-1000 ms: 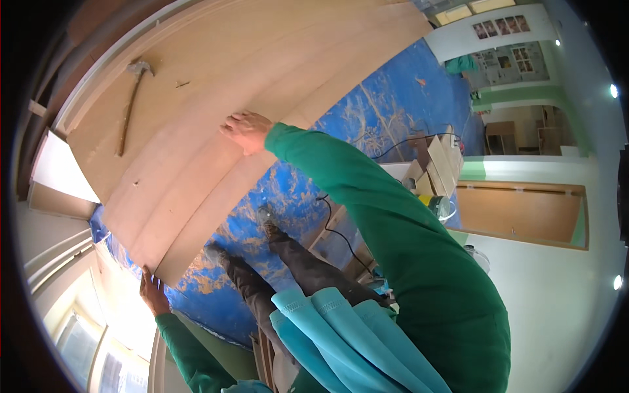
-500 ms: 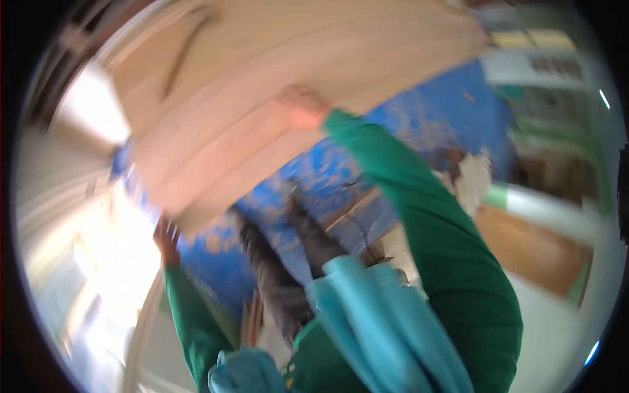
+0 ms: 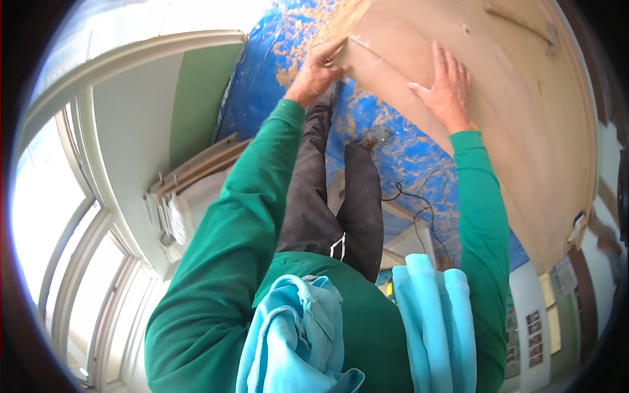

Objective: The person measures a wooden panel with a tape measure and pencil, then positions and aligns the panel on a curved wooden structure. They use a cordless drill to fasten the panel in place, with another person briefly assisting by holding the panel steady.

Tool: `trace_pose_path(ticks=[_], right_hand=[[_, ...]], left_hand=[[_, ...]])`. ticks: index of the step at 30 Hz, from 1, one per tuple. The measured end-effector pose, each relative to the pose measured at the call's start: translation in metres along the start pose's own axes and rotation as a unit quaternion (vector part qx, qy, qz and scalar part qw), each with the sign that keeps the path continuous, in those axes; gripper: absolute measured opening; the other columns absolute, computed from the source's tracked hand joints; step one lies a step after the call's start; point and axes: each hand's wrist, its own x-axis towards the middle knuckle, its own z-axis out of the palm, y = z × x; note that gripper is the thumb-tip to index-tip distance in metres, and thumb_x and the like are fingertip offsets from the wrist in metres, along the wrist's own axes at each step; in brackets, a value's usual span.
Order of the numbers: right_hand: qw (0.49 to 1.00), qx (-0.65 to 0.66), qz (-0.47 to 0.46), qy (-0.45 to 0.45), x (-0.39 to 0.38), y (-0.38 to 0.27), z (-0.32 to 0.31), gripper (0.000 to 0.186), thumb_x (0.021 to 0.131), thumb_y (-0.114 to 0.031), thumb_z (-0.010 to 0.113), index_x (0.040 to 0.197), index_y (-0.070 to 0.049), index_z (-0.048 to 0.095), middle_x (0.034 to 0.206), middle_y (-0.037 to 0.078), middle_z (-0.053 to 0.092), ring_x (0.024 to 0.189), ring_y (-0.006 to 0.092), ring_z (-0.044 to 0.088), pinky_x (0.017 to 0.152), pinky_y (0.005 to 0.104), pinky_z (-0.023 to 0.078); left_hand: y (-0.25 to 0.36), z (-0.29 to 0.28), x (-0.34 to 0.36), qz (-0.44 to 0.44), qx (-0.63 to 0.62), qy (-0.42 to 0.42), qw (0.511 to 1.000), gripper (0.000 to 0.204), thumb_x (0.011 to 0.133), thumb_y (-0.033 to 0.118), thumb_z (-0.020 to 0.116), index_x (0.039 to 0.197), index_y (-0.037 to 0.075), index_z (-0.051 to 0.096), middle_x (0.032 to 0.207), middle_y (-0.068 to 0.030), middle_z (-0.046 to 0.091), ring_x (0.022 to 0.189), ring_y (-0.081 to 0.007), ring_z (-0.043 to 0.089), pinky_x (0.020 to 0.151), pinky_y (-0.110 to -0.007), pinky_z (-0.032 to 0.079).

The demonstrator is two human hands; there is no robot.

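Observation:
A large pale-brown wooden panel (image 3: 524,124) fills the upper right, above a blue floor sheet (image 3: 255,85) strewn with shavings. At the panel's near-left corner is my left hand (image 3: 314,75), its index finger and thumb spread across the thickness of the end; the other fingers are partly hidden. My right hand (image 3: 449,92) lies on the panel farther along the near edge, fingers stretched out and thumb apart. A thin bar like a handle (image 3: 517,23) shows on the panel's far face area.
Several boards (image 3: 203,167) lean by the grey and green wall (image 3: 141,111) on the left, with bright windows (image 3: 78,242) beyond. A black cable (image 3: 422,206) curls on the sheet near my feet. Turquoise cloth (image 3: 295,327) hangs down my front.
My view has swung round, so the panel now lies at the upper right instead of the upper left. Both hands stay at the panel, and the blur is gone.

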Motion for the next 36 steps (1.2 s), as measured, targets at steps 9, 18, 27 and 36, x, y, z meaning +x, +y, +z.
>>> trace_pose_path(ticks=[9, 18, 27, 36], right_hand=[[0.998, -0.003, 0.032, -0.048, 0.019, -0.004, -0.006, 0.099, 0.074, -0.039, 0.091, 0.155, -0.003, 0.046, 0.154, 0.015, 0.048, 0.141, 0.0368, 0.045, 0.115, 0.0541, 0.040], [0.999, -0.011, 0.000, -0.038, 0.018, -0.007, -0.002, 0.100, 0.074, -0.041, 0.092, 0.153, -0.001, 0.047, 0.153, 0.018, 0.048, 0.140, 0.0383, 0.045, 0.116, 0.0541, 0.040], [0.999, -0.010, -0.033, -0.033, 0.015, -0.009, -0.005, 0.097, 0.073, -0.041, 0.092, 0.148, 0.003, 0.050, 0.147, 0.021, 0.051, 0.136, 0.0407, 0.046, 0.115, 0.0514, 0.042], [0.998, -0.016, -0.038, -0.040, 0.013, -0.009, -0.006, 0.097, 0.075, -0.041, 0.092, 0.148, 0.004, 0.049, 0.147, 0.023, 0.051, 0.137, 0.0419, 0.045, 0.117, 0.0515, 0.040]], left_hand=[[0.005, -0.001, -0.003, 0.068, 0.064, -0.003, 0.996, 0.070, 0.098, 0.012, 0.076, 0.160, 0.026, 0.050, 0.134, -0.0130, 0.070, 0.113, -0.0193, 0.069, 0.100, -0.037, 0.058], [-0.015, -0.012, 0.003, 0.084, 0.034, -0.005, 0.996, 0.061, 0.099, 0.014, 0.076, 0.156, 0.015, 0.055, 0.134, -0.0121, 0.071, 0.114, -0.0200, 0.070, 0.102, -0.037, 0.058], [-0.027, -0.009, 0.004, 0.110, 0.008, 0.006, 0.994, 0.060, 0.097, 0.019, 0.078, 0.154, 0.014, 0.058, 0.133, -0.0121, 0.072, 0.116, -0.0209, 0.070, 0.105, -0.037, 0.056], [-0.024, -0.007, 0.001, 0.105, -0.042, -0.007, 0.994, 0.061, 0.096, 0.023, 0.080, 0.153, 0.013, 0.059, 0.134, -0.0135, 0.071, 0.121, -0.0230, 0.068, 0.109, -0.039, 0.054]])
